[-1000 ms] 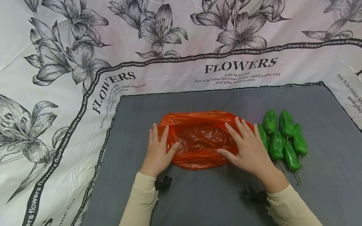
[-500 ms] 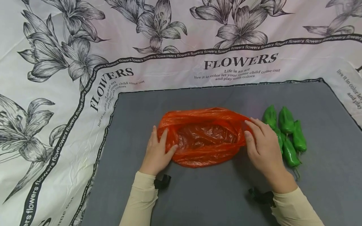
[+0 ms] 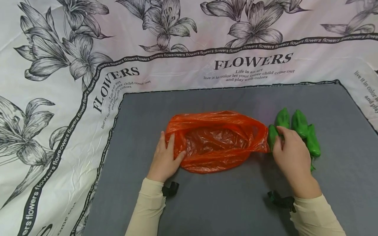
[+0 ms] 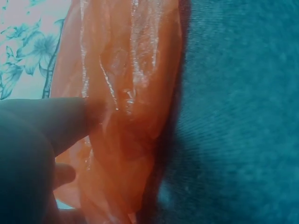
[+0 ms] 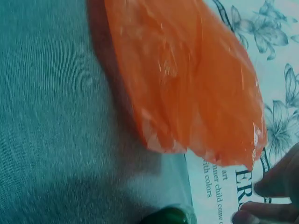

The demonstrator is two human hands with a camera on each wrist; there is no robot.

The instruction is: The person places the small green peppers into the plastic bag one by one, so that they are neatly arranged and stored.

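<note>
An orange-red plastic bag (image 3: 212, 165) lies with its mouth facing up and spread wide. My left hand (image 3: 163, 160) rests on the bag's left end, fingers spread and fairly straight; the left wrist view shows the thumb (image 4: 56, 121) against the film. To the right of the bag is a group of green peppers (image 3: 299, 124). Over them is my right hand (image 3: 293, 157), fingers bent, thumb and index finger apart beside the leftmost pepper (image 3: 271, 137). Nothing shows between them in the right wrist view, where a pepper (image 5: 168, 216) peeks in at the bottom. Some peppers are hidden under this hand.
A grey cloth surface (image 3: 218, 203) lies beneath everything. Around it runs a white border (image 3: 177, 75) printed with black flowers and lettering. A black wrist device is strapped at each cuff, the left one (image 3: 170, 189) near the bag's front.
My right hand has left the bag's right end and moved right, over the peppers. The bag's right end now sticks out in a handle loop. My left hand stays on the bag.
</note>
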